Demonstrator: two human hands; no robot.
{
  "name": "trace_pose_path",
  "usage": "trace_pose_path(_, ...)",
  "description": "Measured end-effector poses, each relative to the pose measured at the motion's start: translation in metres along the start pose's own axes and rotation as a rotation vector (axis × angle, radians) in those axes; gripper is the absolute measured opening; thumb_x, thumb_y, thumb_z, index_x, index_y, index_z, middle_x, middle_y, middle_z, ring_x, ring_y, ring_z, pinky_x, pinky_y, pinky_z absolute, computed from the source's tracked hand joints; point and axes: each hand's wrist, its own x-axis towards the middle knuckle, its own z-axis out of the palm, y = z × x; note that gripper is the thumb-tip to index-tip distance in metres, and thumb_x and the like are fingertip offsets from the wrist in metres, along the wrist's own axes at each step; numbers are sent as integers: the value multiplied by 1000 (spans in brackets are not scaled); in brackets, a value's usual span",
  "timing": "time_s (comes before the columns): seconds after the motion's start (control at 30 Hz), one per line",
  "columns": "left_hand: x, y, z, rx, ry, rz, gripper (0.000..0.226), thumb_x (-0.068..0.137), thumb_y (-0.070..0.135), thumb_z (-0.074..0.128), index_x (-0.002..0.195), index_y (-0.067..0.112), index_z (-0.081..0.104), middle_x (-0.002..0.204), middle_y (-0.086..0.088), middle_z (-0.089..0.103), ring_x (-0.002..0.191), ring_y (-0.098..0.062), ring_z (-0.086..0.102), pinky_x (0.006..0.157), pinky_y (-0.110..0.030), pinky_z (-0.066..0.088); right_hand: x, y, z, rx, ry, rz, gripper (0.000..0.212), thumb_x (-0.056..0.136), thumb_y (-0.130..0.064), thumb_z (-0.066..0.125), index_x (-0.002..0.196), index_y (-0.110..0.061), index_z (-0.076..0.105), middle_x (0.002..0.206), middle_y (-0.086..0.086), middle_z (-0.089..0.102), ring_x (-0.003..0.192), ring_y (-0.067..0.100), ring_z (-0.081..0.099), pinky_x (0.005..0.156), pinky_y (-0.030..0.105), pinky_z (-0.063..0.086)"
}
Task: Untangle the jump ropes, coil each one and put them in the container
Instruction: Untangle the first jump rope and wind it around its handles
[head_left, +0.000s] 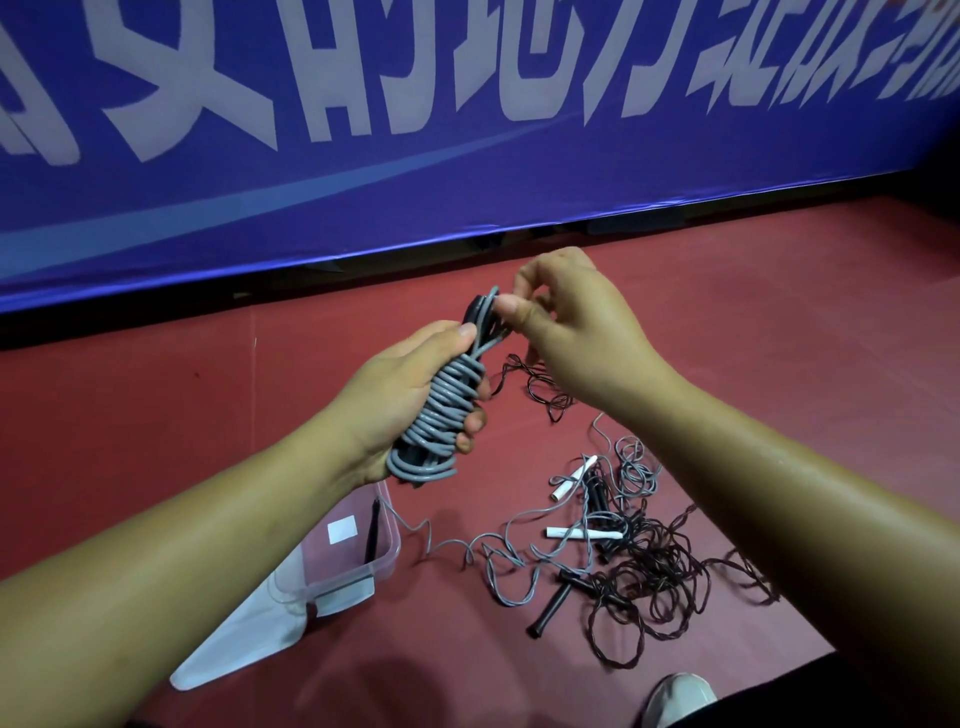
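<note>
Coiling is the step in hand. Your left hand (400, 395) grips the grey rope bundle (441, 410), fingers curled round its wound middle, and holds it in the air above the red floor (156, 415). Your right hand (566, 332) pinches the rope at the bundle's top, thumb and fingertip closed on it. The next move, by my reading, is to tuck that end under a wrap so it holds. Then lower the bundle into the clear container (384, 564), toward the floor's near-left edge under your left forearm. The remaining tangle (623, 551) lies near-right.
</note>
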Motion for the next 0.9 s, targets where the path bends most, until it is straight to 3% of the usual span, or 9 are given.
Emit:
trace_pose_path(0.07,-1,0,4,-7,42,54,18,100,28,51,100,10,54,71,-17,54,51,-24,49,48,-27,43,0,-1,0,102,58,61,19,99,-19,59,84,-10,51,80,8,61,52,11,59,55,31,49)
trace_pose_path(0.17,-1,-1,9,14,80,149,18,101,26,48,101,8,53,70,-18,54,51,-24,47,48,-28,42,1,-3,2,340,111,132,19,101,-16,54,85,-8,50,60,1,60,53,24,59,58,49,52)
trace_pose_path(0.3,0,-2,9,163,27,243,12,102,20,47,111,15,53,70,-16,53,51,-24,50,49,-28,44,8,-6,5,798,118,404,18,103,-6,49,86,-2,50,64,8,50,49,14,50,49,27,49)
trace_pose_path(0.37,-1,-2,6,241,-51,266,24,97,21,52,121,19,51,71,-15,54,51,-24,52,48,-29,45,11,-6,3,992,76,590,20,102,0,46,82,-3,50,70,9,46,47,11,45,44,21,45)
trace_pose_path(0.47,-7,6,-4,436,-207,256,27,92,25,58,117,25,50,68,-4,58,52,-19,53,50,-27,47,12,3,-14,1177,-188,849,24,99,4,43,80,-4,55,67,8,54,41,8,46,40,16,44)
trace_pose_path(0.53,-12,16,-13,787,-264,214,22,94,29,62,114,31,53,66,7,60,51,-11,52,52,-21,45,7,14,-22,939,-352,784,14,89,-4,61,75,-5,58,59,6,59,43,7,51,43,14,47)
trace_pose_path(0.63,-12,28,-25,1246,-294,185,24,91,40,64,114,41,55,69,15,63,55,-5,55,57,-20,44,-1,21,-22,660,-405,644,14,70,-10,74,72,-5,60,55,4,59,45,7,53,44,15,48)
trace_pose_path(0.77,-12,29,-26,1448,-272,184,28,88,53,62,112,45,52,81,4,65,70,-15,57,70,-39,49,-8,11,-13,510,-347,445,7,85,4,70,79,3,65,62,11,62,46,10,60,46,16,49)
trace_pose_path(0.9,-16,28,-21,1521,-171,195,28,87,54,61,111,45,52,74,7,60,65,-9,54,66,-35,46,-19,5,-7,128,-337,254,12,92,-4,68,83,2,69,61,12,66,49,11,66,42,13,43)
